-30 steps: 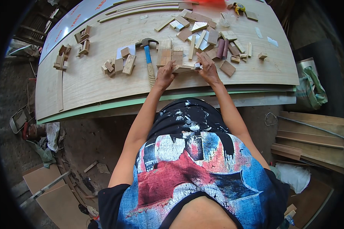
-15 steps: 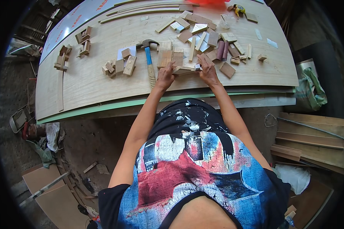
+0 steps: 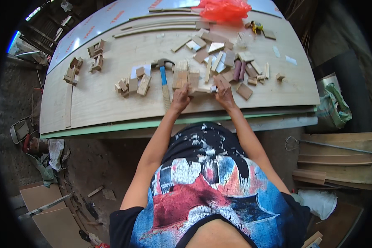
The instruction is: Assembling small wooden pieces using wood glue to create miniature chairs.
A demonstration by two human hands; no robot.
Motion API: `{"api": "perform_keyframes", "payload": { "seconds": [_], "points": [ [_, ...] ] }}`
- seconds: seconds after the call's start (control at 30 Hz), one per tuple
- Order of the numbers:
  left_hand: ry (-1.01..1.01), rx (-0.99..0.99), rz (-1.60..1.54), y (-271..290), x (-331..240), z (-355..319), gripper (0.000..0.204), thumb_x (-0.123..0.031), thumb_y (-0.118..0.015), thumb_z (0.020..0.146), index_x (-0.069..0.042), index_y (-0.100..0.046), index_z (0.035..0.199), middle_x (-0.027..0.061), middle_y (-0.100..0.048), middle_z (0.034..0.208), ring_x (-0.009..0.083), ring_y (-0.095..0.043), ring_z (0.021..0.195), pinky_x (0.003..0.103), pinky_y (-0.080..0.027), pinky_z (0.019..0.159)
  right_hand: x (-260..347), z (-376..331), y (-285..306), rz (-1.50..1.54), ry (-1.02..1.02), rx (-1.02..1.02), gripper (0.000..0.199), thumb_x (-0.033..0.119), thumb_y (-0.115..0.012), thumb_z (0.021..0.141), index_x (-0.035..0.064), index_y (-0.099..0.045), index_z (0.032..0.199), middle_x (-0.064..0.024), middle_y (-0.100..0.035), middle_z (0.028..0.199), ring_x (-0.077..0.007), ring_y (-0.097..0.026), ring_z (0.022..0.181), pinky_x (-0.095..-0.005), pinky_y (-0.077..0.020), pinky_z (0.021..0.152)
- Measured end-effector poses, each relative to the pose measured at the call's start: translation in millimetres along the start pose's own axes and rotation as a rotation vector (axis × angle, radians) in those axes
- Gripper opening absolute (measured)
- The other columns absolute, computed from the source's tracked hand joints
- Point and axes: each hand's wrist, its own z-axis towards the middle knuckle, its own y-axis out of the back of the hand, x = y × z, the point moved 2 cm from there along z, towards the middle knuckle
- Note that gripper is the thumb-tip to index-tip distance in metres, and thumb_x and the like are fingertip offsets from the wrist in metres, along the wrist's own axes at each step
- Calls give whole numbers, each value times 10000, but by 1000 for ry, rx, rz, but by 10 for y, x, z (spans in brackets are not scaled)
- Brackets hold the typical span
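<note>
My left hand [image 3: 181,99] and my right hand [image 3: 224,96] grip a short pale wood piece [image 3: 201,90] by its two ends, near the front edge of the table. At its right end, by my right fingers, shows a small whitish block [image 3: 213,89]. Just beyond my left hand stands a group of light wood blocks [image 3: 180,75], side by side. A claw hammer [image 3: 164,78] with a blue and wooden handle lies left of them. Loose wood offcuts [image 3: 244,91] are scattered beyond and right of my right hand.
Small joined wood pieces [image 3: 96,56] sit at the table's far left, with a block cluster [image 3: 133,84] nearer. Two dark red cylinders [image 3: 237,70] lie among the offcuts. Farther back are long strips [image 3: 161,29], a red plastic bag [image 3: 225,10] and a yellow tape measure [image 3: 256,27].
The whole view has tilted, so the table sits lower in the picture and more of the red bag shows. Both hands keep their hold on the wood piece.
</note>
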Motion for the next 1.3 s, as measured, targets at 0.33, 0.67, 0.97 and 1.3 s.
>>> {"api": "perform_keyframes", "payload": {
  "seconds": [0.33,0.67,0.97,1.3],
  "points": [
    [-67,-84,-174,73,-137,24,650,-42,-693,599,-41,-401,1181,102,-572,837,233,-567,792,312,-445,735,327,54,186,-23,-76,73,933,70,-735,535,46,-224,1316,-95,-550,1051,-284,-472,1005,-358,-355,881],
    [-90,-105,-203,167,-270,46,592,-38,-683,619,-41,-441,1159,93,-573,816,208,-568,750,291,-453,697,403,92,137,-102,-20,47,763,141,-675,606,79,-327,1282,16,-601,966,-221,-483,957,-380,-325,828],
    [-127,-129,-172,149,-262,32,578,-28,-669,632,-33,-437,1162,98,-573,784,211,-571,725,302,-454,672,508,96,51,-242,-15,45,700,178,-693,618,122,-393,1248,61,-626,885,-176,-493,960,-388,-258,861],
    [-100,-127,-171,173,-302,29,580,-17,-659,633,-18,-429,1165,94,-553,754,210,-559,699,300,-447,658,482,107,20,-216,-34,-9,590,198,-678,644,111,-463,1187,62,-636,775,-150,-502,917,-377,-273,861]
  ]
}}
